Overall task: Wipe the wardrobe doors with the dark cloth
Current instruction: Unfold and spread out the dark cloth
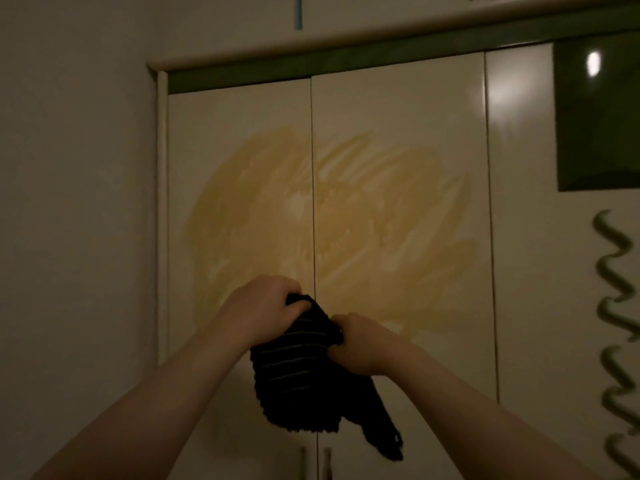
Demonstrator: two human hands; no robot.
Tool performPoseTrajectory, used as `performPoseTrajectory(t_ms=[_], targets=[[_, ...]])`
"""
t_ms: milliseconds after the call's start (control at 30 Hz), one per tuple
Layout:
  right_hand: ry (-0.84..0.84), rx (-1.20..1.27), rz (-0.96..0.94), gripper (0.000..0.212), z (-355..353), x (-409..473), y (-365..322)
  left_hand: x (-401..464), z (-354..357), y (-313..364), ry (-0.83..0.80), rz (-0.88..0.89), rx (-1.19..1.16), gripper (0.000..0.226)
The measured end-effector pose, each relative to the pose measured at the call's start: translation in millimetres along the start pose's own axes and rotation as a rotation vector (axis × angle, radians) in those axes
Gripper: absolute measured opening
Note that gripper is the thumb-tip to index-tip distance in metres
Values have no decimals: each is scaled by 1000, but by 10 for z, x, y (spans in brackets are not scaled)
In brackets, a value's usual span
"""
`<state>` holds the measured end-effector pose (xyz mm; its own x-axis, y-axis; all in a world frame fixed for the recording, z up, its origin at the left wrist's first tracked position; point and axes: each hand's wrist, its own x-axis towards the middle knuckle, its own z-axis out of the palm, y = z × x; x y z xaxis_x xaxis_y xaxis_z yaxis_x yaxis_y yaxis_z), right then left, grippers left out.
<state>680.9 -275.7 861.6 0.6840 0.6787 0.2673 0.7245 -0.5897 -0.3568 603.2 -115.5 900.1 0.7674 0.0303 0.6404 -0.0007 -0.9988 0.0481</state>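
Two cream, glossy wardrobe doors (398,109) fill the middle of the view, with a vertical seam between them. A large damp, yellowish smear (346,220) spreads across both doors. In front of the doors, below the smear, hangs the dark cloth (294,375) with thin pale stripes. My left hand (263,303) grips its upper left corner. My right hand (360,344) grips its upper right edge. The cloth is held between both hands and droops down, apart from the door surface as far as I can tell.
A plain wall (76,202) stands left of the wardrobe. A dark green glossy panel (599,116) and a wavy green decoration (616,306) sit on the right door. Two door handles (325,462) show at the bottom. Upper cabinets (346,19) run above.
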Motion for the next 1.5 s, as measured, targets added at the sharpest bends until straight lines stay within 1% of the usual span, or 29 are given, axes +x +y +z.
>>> performPoseTrajectory(t_ms=[33,200,333,500,600,667,700,733,767,833,867,900,967,1000,1067,1133,1167,1200,1267,1300,1333,1400,1433,1500], targets=[[-22,6,18,36,-24,30,24,56,28,-27,3,6,4,29],[-71,18,114,42,-161,266,93,402,156,-187,17,37,-1,28],[-133,42,189,42,-215,436,147,640,186,-341,-4,54,-27,30],[-112,77,277,43,-303,857,110,964,150,-700,-36,81,-10,35],[-107,-16,334,54,-335,1060,-7,1118,148,-938,-74,74,33,36],[-104,-189,359,45,-371,1202,-94,1209,157,-1126,-111,58,52,36],[-85,-263,374,45,-405,1248,-136,1234,169,-1179,-126,52,31,37],[-57,-273,401,45,-433,1348,-206,1269,177,-1277,-130,46,7,40],[-34,-242,437,41,-473,1422,-244,1292,193,-1325,-119,49,4,43],[38,-32,543,19,-529,1605,-383,1347,214,-1448,-27,60,98,48],[109,145,564,18,-544,1677,-458,1380,205,-1508,21,56,169,48],[197,309,551,26,-552,1737,-519,1405,187,-1556,53,42,226,46],[377,524,435,32,-512,1834,-662,1455,126,-1623,81,6,300,39],[458,571,372,33,-473,1902,-744,1495,91,-1665,116,3,331,34],[597,578,271,38,-391,2000,-868,1565,13,-1686,236,6,389,26],[730,628,216,42,-344,2153,-968,1666,-87,-1774,350,2,411,21],[787,666,195,43,-335,2200,-999,1713,-138,-1811,353,-21,370,21],[840,653,162,43,-325,2271,-1041,1779,-197,-1877,333,-62,288,23],[927,523,100,40,-311,2406,-1115,1914,-310,-1976,236,-173,121,31],[945,483,78,38,-309,2478,-1146,1983,-364,-2028,180,-214,32,32],[941,475,69,37,-304,2550,-1173,2039,-417,-2071,120,-240,-101,32],[923,502,76,42,-320,2725,-1183,2113,-519,-2150,-28,-282,-481,28],[912,528,94,45,-335,2805,-1184,2132,-565,-2193,-76,-309,-650,26],[854,592,135,44,-393,2941,-1208,2165,-629,-2279,-64,-342,-833,23]])
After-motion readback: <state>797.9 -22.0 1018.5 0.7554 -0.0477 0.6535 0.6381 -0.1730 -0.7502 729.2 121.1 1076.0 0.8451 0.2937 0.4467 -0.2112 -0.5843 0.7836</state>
